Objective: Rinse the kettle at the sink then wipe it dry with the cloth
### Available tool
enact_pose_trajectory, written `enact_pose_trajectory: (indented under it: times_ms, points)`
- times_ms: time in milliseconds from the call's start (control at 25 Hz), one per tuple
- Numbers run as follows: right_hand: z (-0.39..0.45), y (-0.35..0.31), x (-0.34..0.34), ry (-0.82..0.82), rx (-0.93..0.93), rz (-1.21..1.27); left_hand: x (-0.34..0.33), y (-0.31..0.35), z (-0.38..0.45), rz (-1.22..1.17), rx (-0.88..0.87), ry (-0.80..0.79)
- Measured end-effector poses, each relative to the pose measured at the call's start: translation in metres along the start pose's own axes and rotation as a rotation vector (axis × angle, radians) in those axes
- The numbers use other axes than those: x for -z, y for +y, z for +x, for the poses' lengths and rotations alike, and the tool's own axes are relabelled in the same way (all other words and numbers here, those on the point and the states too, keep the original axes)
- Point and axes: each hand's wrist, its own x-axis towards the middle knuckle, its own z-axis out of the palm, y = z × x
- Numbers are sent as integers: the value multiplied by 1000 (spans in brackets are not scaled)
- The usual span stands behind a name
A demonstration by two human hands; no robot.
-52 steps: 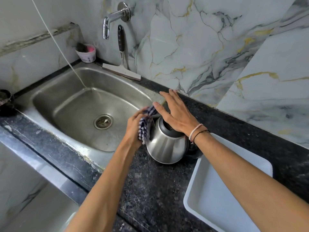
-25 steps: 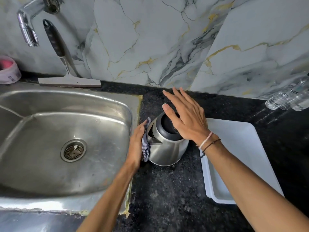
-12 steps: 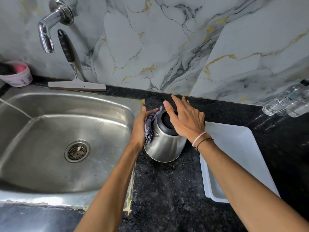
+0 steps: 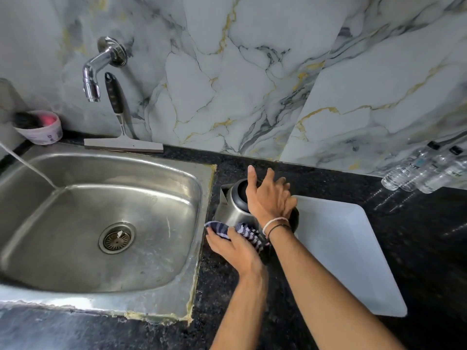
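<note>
Under the right hand (image 4: 269, 200), whose fingers (image 4: 251, 176) spread wide, the steel kettle (image 4: 231, 210) stands on the dark surface (image 4: 252, 299); left hand (image 4: 233, 248) fingers press the striped cloth (image 4: 246, 231) against its near side.

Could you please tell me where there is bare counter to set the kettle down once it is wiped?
Bare black counter lies in front of the kettle, between the sink and the white tray. More lies right of the tray, below the bottles. Around the kettle it is crowded: left hand with cloth, right hand.
</note>
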Motion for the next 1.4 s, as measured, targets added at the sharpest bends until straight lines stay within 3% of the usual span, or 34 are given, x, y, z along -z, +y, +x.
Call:
enact_pose_trajectory:
  times_ms: [160, 280, 360, 480, 560, 680, 800, 880, 1000, 1240, 1320, 1400]
  points:
    - [1, 1, 9, -74, 0, 98, 4, 39, -17, -333, 206, -116]
    - [13, 10, 32, -212, 9, 432, 23, 80, -31, -398, 383, -217]
    - [16, 22, 53, -379, 76, 699, 37, 100, -42, -433, 441, -321]
    - [1, 53, 82, -809, 236, 790, 34, 118, -58, -350, 457, -453]
    - [-5, 80, 100, -962, 270, 862, 12, 115, -69, -254, 458, -557]
    - [7, 128, 121, -848, 182, 1007, -28, 102, -87, -155, 469, -716]
    - [25, 194, 131, -714, 22, 1168, -57, 64, -93, 16, 397, -759]
    - [33, 242, 125, -655, -134, 1130, -74, 19, -97, 268, 188, -723]
    - [32, 302, 99, -683, -255, 902, -86, -56, -92, 903, -326, -562]
    - [12, 340, 65, -813, -33, 162, -81, -131, -92, 1685, -420, -610]
    - [10, 331, 68, -780, 52, 33, -84, -132, -94, 1832, -509, -604]
    - [15, 315, 83, -619, 150, -37, -92, -118, -93, 1867, -621, -579]
